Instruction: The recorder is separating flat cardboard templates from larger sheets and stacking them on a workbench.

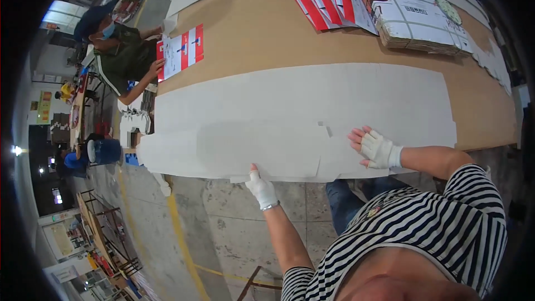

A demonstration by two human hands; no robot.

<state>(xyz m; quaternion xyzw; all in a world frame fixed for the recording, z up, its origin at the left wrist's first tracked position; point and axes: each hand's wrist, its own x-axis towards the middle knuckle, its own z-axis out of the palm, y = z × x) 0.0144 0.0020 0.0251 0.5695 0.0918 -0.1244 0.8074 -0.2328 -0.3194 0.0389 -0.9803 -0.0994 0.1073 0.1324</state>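
A long white cardboard sheet [267,111] lies in front of me, with seams and a small grey patch on it. My left hand [261,188], in a white fingerless glove, is at the near edge. Its thumb rests on top of the sheet; the other fingers are hidden, and it looks closed on the edge. My right hand [377,148], gloved alike, lies flat on the sheet near its right end, fingers spread and holding nothing.
Brown board [239,44] covers the table beyond. A strapped stack of printed cardboard [415,14] stands at far right, beside fanned red-and-white printed pieces [334,3]. At far left a co-worker [125,50] handles a red-and-white printed piece [181,53]. Concrete floor [223,223] shows below.
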